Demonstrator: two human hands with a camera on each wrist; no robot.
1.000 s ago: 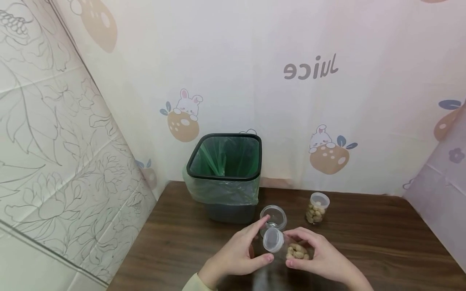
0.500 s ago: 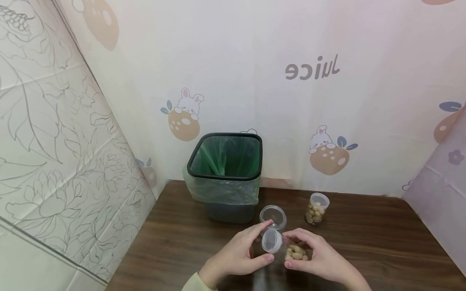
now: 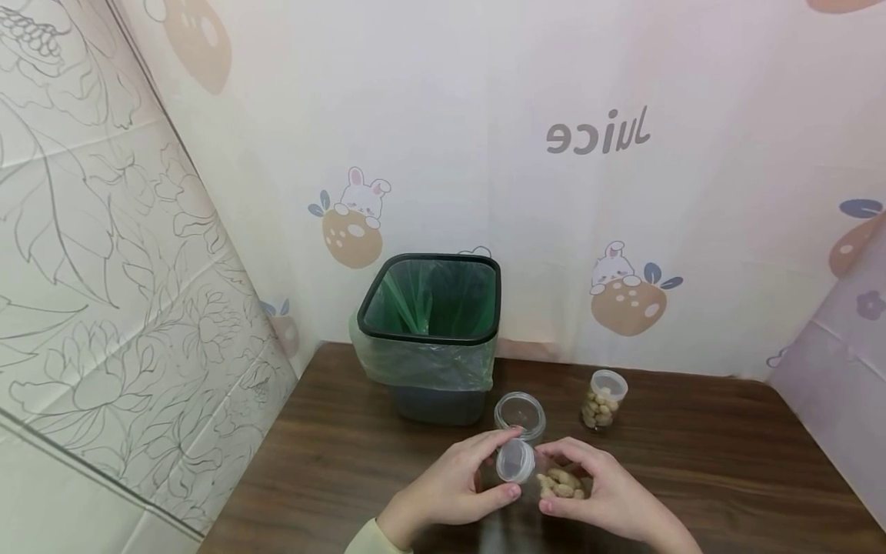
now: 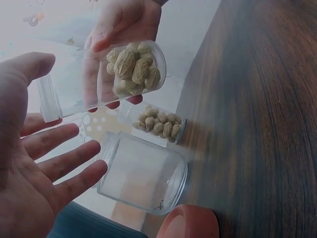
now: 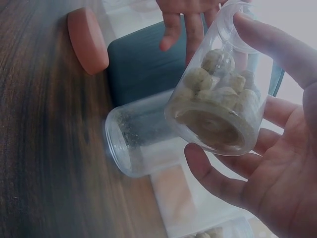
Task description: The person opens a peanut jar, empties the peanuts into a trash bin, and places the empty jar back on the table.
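A clear jar (image 4: 79, 74) partly filled with peanuts (image 3: 561, 485) is held up, tilted sideways, between both hands. My right hand (image 3: 598, 488) grips its body, thumb on one side and fingers round the other. A translucent lid (image 3: 515, 462) caps the end facing left. Around that lid, my left hand (image 3: 453, 481) has its thumb and index finger on opposite edges; its remaining fingers (image 4: 74, 183) spread out beyond the jar. Standing just behind is a wide clear jar (image 4: 146, 171) without peanuts in it. Another capped jar of peanuts (image 3: 604, 400) stands farther back to the right.
A bin (image 3: 439, 404) with a black rim and a green liner stands at the back left of the dark wooden table (image 3: 720, 454). A reddish-brown round piece (image 5: 89, 42) lies on the table near the wide jar. Patterned sheets (image 3: 526, 192) hang behind.
The left index finger has come down from above the lid to its upper edge. The right hand still holds the jar of peanuts, which has shifted slightly. The head view has moved a little.
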